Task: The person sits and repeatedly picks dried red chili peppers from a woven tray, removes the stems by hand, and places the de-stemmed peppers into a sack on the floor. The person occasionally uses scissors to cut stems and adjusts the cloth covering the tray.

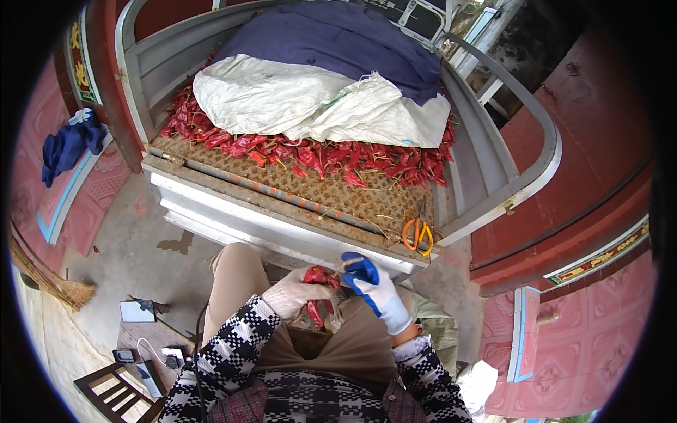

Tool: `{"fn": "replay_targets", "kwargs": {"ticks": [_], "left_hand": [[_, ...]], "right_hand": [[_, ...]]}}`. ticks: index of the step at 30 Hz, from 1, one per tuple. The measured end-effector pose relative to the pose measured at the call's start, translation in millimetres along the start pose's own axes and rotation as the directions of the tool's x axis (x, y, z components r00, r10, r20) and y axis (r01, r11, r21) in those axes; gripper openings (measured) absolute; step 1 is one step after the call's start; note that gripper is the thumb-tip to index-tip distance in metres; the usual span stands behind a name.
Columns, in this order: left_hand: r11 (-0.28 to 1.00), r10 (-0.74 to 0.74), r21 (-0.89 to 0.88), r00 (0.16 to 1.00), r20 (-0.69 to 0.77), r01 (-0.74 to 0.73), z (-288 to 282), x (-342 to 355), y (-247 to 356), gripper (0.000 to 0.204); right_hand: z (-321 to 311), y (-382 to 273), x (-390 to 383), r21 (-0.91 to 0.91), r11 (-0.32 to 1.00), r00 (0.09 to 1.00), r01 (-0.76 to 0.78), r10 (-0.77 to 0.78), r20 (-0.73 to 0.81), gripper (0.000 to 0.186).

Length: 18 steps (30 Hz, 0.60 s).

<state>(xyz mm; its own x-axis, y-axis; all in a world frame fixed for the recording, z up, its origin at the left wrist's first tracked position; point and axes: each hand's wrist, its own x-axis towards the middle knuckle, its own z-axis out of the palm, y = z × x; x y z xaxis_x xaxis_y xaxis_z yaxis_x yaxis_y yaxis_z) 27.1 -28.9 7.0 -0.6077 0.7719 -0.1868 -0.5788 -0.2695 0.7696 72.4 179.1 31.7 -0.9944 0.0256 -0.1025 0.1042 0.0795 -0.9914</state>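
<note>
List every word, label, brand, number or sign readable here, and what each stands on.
Black panel behind the cargo bed: pale lettering, small and partly cut off; I don't copy wording.
Decorative strip at far left: yellow marks, too distorted to read surely.
Decorative strip at right: gold-coloured marks, too small and slanted to read.
Phone-like device with the pale screen: nothing legible.

Grey concrete floor [134, 229] spreads underfoot, marked by a dark, irregular stain [175, 243]. Pink patterned tiles [102, 197] edged in light blue line the left side, and similar pink tiling [599, 338] covers the right, below a dark red surface [599, 141]. A small table [141, 334] stands at lower left, near a dark slatted chair [99, 373], in soft, even daylight
</note>
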Motion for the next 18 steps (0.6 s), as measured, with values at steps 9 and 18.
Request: {"fn": "replay_targets", "kwargs": {"ticks": [9, 18], "left_hand": [[0.994, -0.035, -0.1, 0.998, 0.054, 0.04, -1.9, -8.4, 2.3, 0.022], [0.995, 0.055, 0.083, 0.998, 0.01, -0.055, 11.0, -11.1, 6.3, 0.018]], "right_hand": [[29.6, -43.2, 5.9, -0.685, 0.46, 0.803, 0.565, -0.498, 0.327, 0.022], [41.4, -11.8, -1.3, -0.028, 0.999, 0.992, -0.043, 0.039, -0.123, 0.017]]}}
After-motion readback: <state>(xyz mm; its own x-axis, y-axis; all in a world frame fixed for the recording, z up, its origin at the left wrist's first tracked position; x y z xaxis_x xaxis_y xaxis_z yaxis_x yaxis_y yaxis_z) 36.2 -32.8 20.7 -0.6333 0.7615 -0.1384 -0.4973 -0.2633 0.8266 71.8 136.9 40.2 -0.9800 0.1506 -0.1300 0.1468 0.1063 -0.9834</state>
